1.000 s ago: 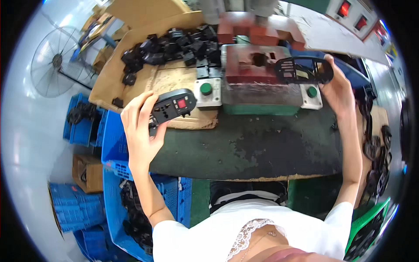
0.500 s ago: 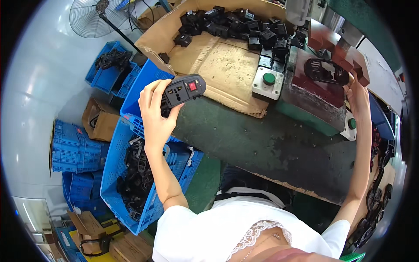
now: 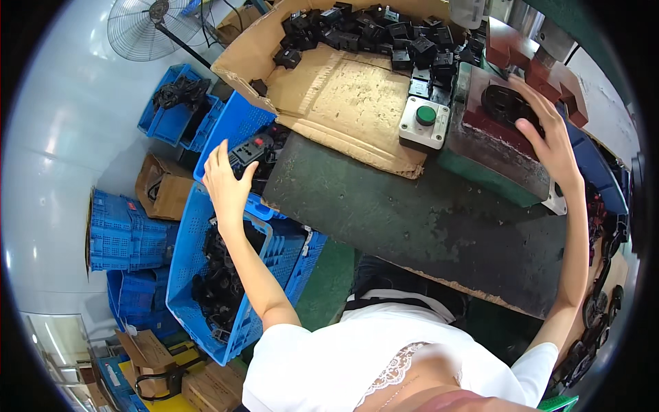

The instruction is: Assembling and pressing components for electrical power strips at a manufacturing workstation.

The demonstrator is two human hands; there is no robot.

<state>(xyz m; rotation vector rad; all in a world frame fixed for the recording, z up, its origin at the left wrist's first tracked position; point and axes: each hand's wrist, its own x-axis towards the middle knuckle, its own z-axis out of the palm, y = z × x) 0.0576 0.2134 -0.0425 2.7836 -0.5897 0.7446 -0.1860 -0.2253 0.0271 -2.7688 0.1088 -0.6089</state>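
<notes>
My left hand (image 3: 226,182) is over a blue crate (image 3: 237,113) to the left of the bench, fingers spread. Just past its fingertips is a black power socket unit (image 3: 252,150) with a red switch, among other dark parts; whether it touches them I cannot tell. My right hand (image 3: 552,141) reaches over the press on the right with thumb and fingers apart. Beside its fingers, a black oval plastic housing (image 3: 500,103) lies on the dark red fixture (image 3: 480,127). Its right part is partly hidden by the hand.
Green push buttons (image 3: 425,115) flank the press base. Dark red blocks (image 3: 542,82) hang above the fixture. A cardboard box (image 3: 343,103) holds several black square modules (image 3: 371,31). Another blue crate (image 3: 182,275) with black parts stands below my left arm. A fan (image 3: 158,10) stands far left.
My left hand has moved down and left, letting go of the socket unit at the crate. My right hand has shifted left and opened over the housing, which has turned on the fixture.
</notes>
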